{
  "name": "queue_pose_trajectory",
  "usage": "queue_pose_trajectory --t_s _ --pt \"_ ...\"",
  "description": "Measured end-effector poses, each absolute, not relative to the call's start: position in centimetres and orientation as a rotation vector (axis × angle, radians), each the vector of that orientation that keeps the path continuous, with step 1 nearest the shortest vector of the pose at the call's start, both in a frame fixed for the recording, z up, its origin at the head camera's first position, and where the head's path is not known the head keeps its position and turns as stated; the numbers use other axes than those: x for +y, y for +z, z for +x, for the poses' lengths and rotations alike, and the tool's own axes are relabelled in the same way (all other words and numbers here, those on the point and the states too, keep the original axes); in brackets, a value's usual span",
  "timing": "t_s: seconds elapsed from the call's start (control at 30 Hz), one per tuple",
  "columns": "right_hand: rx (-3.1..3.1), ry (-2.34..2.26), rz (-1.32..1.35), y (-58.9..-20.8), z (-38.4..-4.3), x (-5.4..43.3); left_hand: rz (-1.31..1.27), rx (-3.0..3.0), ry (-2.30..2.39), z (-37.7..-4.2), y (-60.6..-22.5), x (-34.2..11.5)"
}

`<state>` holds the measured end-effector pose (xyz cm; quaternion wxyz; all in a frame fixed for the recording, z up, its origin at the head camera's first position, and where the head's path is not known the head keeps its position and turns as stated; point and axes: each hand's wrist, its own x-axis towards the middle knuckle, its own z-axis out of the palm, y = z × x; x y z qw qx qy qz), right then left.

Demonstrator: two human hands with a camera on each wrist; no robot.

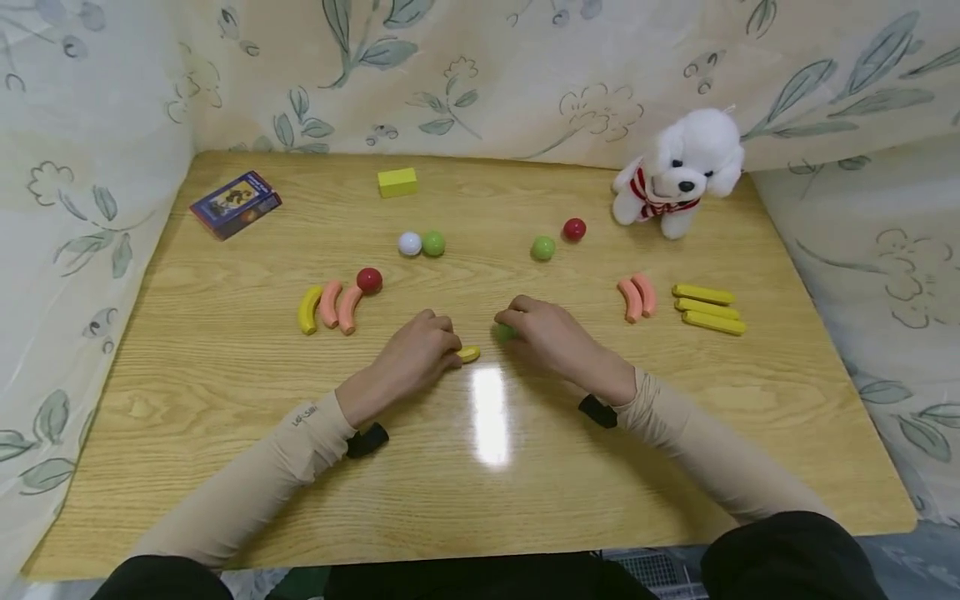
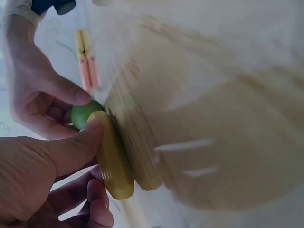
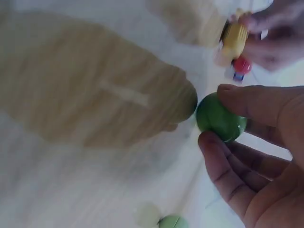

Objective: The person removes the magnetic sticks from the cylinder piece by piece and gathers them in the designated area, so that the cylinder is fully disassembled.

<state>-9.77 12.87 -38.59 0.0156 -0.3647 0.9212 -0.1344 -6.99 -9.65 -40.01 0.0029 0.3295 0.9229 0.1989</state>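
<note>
My left hand (image 1: 416, 358) is low over the middle of the table, pinching a ridged yellow stick (image 2: 114, 156) between thumb and fingers. Only one end of the stick shows in the head view. A short way to its right, my right hand (image 1: 551, 337) holds a glossy green ball (image 3: 221, 116) between thumb and fingertips. From above, most of that ball is hidden by the fingers. Both held things are close to the tabletop, with their reflections showing right beside them in the wrist views.
Left of the hands lie a yellow curved piece (image 1: 309, 310), two pink sausage-like pieces (image 1: 349, 310) and a red ball (image 1: 369, 281). Behind are white (image 1: 409, 243), green (image 1: 433, 243) and red balls (image 1: 574, 229), a yellow block (image 1: 397, 182), a blue box (image 1: 236, 205) and a plush dog (image 1: 678, 175). Yellow sticks (image 1: 707, 308) lie right.
</note>
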Motion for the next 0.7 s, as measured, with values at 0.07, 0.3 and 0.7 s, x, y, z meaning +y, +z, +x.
queue_pose_trajectory --t_s 0.07,0.3,0.7 --pt "2.891 -0.441 -1.089 -38.4 -10.5 13.3 1.065 2.896 0.627 -7.0 -40.1 -9.6" --pt "3.024 -0.468 -0.969 -37.9 -15.3 13.0 1.113 2.894 0.610 -6.5 -40.5 -8.9" --pt "3.198 -0.353 -0.771 -38.1 -22.3 12.3 1.107 2.882 0.581 -5.9 -40.4 -7.9"
